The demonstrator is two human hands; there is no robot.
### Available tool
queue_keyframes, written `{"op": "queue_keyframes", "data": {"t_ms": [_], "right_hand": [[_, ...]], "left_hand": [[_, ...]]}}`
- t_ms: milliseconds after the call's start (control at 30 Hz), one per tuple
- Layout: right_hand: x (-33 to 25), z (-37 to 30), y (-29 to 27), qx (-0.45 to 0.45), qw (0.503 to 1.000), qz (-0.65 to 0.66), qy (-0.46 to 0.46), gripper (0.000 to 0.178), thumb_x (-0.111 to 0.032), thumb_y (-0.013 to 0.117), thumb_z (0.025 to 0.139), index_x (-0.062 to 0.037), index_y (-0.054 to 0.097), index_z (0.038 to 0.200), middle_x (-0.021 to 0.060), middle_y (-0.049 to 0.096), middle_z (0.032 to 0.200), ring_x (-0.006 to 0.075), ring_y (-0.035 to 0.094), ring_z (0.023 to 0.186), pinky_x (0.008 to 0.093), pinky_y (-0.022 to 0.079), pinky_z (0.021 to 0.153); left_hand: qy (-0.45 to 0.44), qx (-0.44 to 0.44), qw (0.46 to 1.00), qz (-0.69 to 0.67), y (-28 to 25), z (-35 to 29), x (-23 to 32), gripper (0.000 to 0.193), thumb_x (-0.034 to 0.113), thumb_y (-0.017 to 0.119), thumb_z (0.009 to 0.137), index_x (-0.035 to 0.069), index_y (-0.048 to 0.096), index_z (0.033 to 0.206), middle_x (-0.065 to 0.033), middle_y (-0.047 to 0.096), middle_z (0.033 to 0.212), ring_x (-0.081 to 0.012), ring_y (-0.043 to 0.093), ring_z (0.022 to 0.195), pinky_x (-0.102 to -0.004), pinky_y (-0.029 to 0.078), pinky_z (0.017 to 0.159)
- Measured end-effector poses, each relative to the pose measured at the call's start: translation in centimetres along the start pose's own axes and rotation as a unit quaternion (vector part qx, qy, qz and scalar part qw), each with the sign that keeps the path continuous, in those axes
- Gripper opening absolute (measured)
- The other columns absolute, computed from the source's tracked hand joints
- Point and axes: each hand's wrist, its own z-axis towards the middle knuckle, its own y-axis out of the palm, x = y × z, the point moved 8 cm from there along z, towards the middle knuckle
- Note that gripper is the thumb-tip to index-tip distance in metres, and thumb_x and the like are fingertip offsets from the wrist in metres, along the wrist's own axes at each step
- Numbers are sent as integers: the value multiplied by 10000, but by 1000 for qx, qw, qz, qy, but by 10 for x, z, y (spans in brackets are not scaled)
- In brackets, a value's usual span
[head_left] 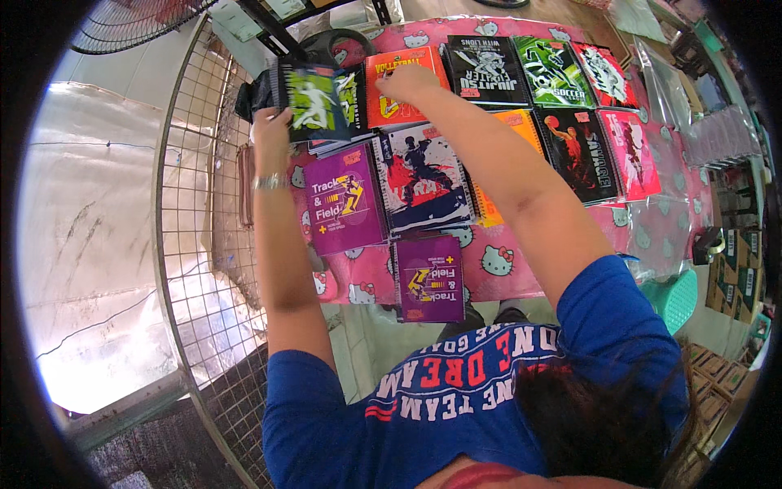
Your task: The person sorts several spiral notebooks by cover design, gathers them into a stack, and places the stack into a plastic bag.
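My left hand [273,129] grips the lower left edge of a dark spiral notebook [316,106] with a green patch and a white figure, lifted and slightly blurred. It partly covers a green and black notebook [349,96] beside it. My right hand [410,84] is over an orange-red spiral notebook [401,112], its fingers curled together; whether anything is pinched in them is hidden. Nearer me are a purple notebook [346,196], a white notebook [423,175] with a dark figure, and a smaller-looking purple one [428,279] at the table's front edge.
Further right on the pink cartoon-print tablecloth [497,259] are a black notebook [487,69], a green one [554,73] and several others. My right forearm crosses a yellow-orange notebook [489,208]. Wire mesh [199,163] stands at left, below a fan [134,20]. A green stool [672,297] sits at right.
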Motion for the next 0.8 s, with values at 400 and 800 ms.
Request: {"op": "queue_keyframes", "data": {"t_ms": [400, 800], "right_hand": [[-35, -9, 16, 12, 994, -104, -43, 565, -317, 579, 739, -54, 559, 1238, 160, 670, 999, 326, 663, 874, 463, 536, 760], [-9, -372, 60, 141, 766, -16, -627, 368, -215, 575, 773, -128, 540, 1129, 89, 500, 1294, 292, 446, 1258, 492, 311, 1077]], "left_hand": [[-319, -161, 890, -282, 11, -391, -155, 488, -79, 587, 781, -25, 516, 1261, -79, 619, 1105, -173, 594, 952, -290, 463, 867], [-279, -132, 851, -424, 9, -413, -236, 549, 400, 399, 962, 75, 375, 1404, -141, 357, 1434, -272, 319, 1312, -408, 303, 1049]]}}
